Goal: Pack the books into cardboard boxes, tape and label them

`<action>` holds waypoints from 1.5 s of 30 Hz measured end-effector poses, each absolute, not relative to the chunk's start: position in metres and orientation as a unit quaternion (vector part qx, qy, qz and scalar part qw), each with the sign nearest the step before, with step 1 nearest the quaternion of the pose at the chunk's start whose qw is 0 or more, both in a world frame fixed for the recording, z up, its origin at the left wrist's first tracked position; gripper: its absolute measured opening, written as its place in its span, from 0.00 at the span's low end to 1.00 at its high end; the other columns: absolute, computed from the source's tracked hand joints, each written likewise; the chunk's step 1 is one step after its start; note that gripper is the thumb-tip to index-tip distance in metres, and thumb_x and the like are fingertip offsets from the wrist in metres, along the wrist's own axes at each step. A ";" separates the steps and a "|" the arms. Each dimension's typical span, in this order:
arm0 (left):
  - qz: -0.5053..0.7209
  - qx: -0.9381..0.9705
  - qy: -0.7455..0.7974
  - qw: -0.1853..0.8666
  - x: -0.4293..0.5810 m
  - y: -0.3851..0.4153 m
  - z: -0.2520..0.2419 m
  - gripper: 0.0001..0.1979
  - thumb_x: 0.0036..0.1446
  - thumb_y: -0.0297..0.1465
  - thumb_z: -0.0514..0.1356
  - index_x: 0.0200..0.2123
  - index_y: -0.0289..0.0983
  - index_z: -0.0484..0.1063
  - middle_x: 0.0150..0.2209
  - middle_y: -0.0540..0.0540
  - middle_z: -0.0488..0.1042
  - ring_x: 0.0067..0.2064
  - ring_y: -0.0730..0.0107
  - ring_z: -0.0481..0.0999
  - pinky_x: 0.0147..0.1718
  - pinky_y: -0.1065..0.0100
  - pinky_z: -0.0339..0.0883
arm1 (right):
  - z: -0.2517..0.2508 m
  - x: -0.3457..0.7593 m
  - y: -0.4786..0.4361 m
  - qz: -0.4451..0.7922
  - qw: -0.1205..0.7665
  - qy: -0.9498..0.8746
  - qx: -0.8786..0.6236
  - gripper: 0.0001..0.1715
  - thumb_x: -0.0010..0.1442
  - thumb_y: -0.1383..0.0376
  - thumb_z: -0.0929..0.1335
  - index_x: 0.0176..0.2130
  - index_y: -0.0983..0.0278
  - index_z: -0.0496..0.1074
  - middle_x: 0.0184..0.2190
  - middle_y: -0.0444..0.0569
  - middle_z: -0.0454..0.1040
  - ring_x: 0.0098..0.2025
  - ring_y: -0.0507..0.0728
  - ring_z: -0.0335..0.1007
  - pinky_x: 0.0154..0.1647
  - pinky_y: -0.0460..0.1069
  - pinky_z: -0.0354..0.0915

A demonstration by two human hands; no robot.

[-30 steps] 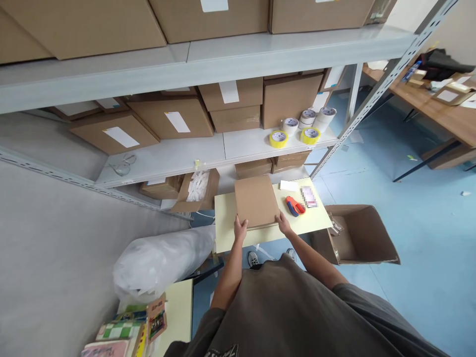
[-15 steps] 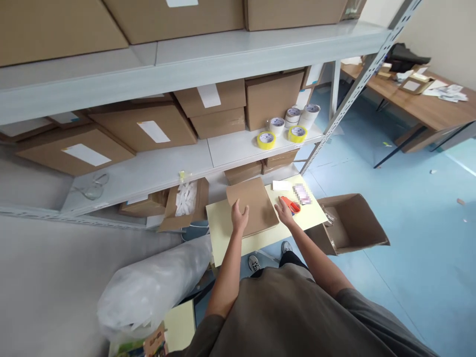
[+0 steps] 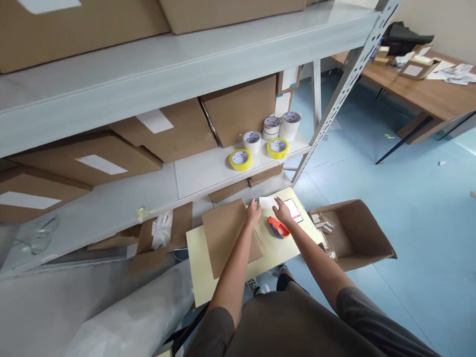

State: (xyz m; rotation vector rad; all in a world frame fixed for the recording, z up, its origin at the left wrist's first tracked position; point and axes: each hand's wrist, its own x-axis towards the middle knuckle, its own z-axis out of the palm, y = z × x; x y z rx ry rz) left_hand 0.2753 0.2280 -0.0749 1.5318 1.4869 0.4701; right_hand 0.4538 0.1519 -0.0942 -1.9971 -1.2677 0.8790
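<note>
A small white paper slip (image 3: 267, 202) lies at the back of the pale yellow tabletop (image 3: 201, 258). My left hand (image 3: 253, 213) is at its left edge, fingers slightly apart, over the corner of a brown cardboard piece (image 3: 223, 233). From the other side my right hand (image 3: 282, 212) reaches the slip's right edge, thumb and forefinger spread. Whether either hand touches the slip is hard to make out. Just below the right hand rests an orange and blue tape dispenser or cutter (image 3: 278, 228). A phone (image 3: 293, 210) with a lit screen lies to its right.
Grey shelving (image 3: 208, 173) with cardboard boxes and several tape rolls (image 3: 240, 159) stands ahead. An open carton (image 3: 372, 238) is right of the tabletop. A stuffed plastic bag (image 3: 137, 312) lies at left, and a wooden table (image 3: 420, 94) stands far right.
My left hand has left the cardboard's middle and moved towards the paper slip. My right hand has gone from the orange tool to the slip's other side. The view has shifted.
</note>
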 end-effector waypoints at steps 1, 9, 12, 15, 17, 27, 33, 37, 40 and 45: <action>0.169 0.625 0.611 0.455 0.289 0.236 -0.086 0.29 0.68 0.33 0.60 0.70 0.34 0.66 0.64 0.32 0.75 0.65 0.53 0.75 0.66 0.57 0.64 | -0.108 0.460 0.157 0.342 0.277 -0.483 -0.757 0.39 0.67 0.62 0.65 0.74 0.63 0.64 0.76 0.56 0.59 0.77 0.67 0.56 0.77 0.62 0.55; 0.090 0.572 0.703 0.412 0.345 0.266 -0.163 0.21 0.63 0.32 0.63 0.58 0.28 0.76 0.59 0.24 0.78 0.64 0.44 0.76 0.63 0.55 0.65 | -0.188 0.477 0.173 0.409 0.127 -0.537 -0.727 0.43 0.67 0.64 0.66 0.76 0.69 0.58 0.78 0.59 0.55 0.80 0.68 0.45 0.78 0.62 0.49; 0.076 0.550 0.733 0.393 0.341 0.258 -0.174 0.21 0.63 0.36 0.64 0.56 0.32 0.76 0.57 0.28 0.80 0.62 0.47 0.78 0.58 0.58 0.67 | -0.192 0.481 0.169 0.408 0.112 -0.564 -0.710 0.40 0.70 0.64 0.64 0.76 0.70 0.57 0.79 0.58 0.50 0.81 0.68 0.41 0.78 0.62 0.50; 0.078 0.513 0.767 0.377 0.337 0.246 -0.177 0.20 0.61 0.36 0.67 0.54 0.35 0.77 0.53 0.33 0.82 0.57 0.49 0.81 0.54 0.59 0.70 | -0.190 0.485 0.165 0.407 0.094 -0.580 -0.700 0.38 0.71 0.65 0.62 0.76 0.69 0.59 0.80 0.56 0.49 0.81 0.69 0.39 0.76 0.64 0.53; 0.090 0.490 0.783 0.372 0.337 0.241 -0.177 0.18 0.60 0.34 0.67 0.53 0.35 0.78 0.51 0.33 0.83 0.54 0.49 0.82 0.52 0.58 0.70 | -0.188 0.488 0.164 0.407 0.084 -0.585 -0.696 0.38 0.71 0.65 0.62 0.76 0.67 0.59 0.79 0.54 0.50 0.81 0.70 0.39 0.76 0.65 0.54; 0.094 0.511 0.779 0.350 0.342 0.226 -0.150 0.13 0.67 0.35 0.60 0.45 0.36 0.83 0.46 0.33 0.85 0.51 0.47 0.82 0.47 0.58 0.70 | -0.175 0.493 0.158 0.387 0.169 -0.549 -0.721 0.39 0.67 0.64 0.65 0.74 0.62 0.63 0.76 0.56 0.60 0.79 0.69 0.48 0.77 0.66 0.52; 0.131 0.576 0.738 0.326 0.333 0.216 -0.110 0.14 0.68 0.34 0.57 0.40 0.38 0.83 0.45 0.37 0.84 0.48 0.53 0.81 0.46 0.61 0.68 | -0.149 0.501 0.152 0.380 0.268 -0.439 -0.769 0.37 0.65 0.61 0.64 0.71 0.62 0.66 0.69 0.58 0.70 0.71 0.69 0.65 0.72 0.64 0.63; 0.166 0.602 0.697 0.354 0.305 0.216 -0.075 0.13 0.68 0.35 0.58 0.34 0.40 0.80 0.34 0.44 0.81 0.39 0.60 0.78 0.41 0.66 0.66 | -0.120 0.506 0.152 0.420 0.296 -0.414 -0.751 0.42 0.62 0.64 0.63 0.73 0.60 0.63 0.70 0.55 0.68 0.70 0.66 0.67 0.66 0.61 0.70; 0.221 0.608 0.645 0.407 0.267 0.215 -0.044 0.13 0.65 0.38 0.59 0.31 0.39 0.78 0.28 0.49 0.77 0.33 0.64 0.74 0.36 0.68 0.64 | -0.094 0.502 0.162 0.449 0.327 -0.468 -0.687 0.44 0.60 0.66 0.63 0.74 0.54 0.63 0.73 0.50 0.65 0.71 0.63 0.66 0.65 0.58 0.70; 0.276 0.608 0.618 0.415 0.202 0.213 0.005 0.14 0.59 0.42 0.63 0.30 0.38 0.79 0.28 0.50 0.77 0.34 0.64 0.74 0.36 0.68 0.65 | -0.052 0.478 0.200 0.476 0.288 -0.620 -0.552 0.26 0.59 0.60 0.70 0.57 0.54 0.81 0.64 0.51 0.77 0.66 0.66 0.70 0.64 0.59 0.68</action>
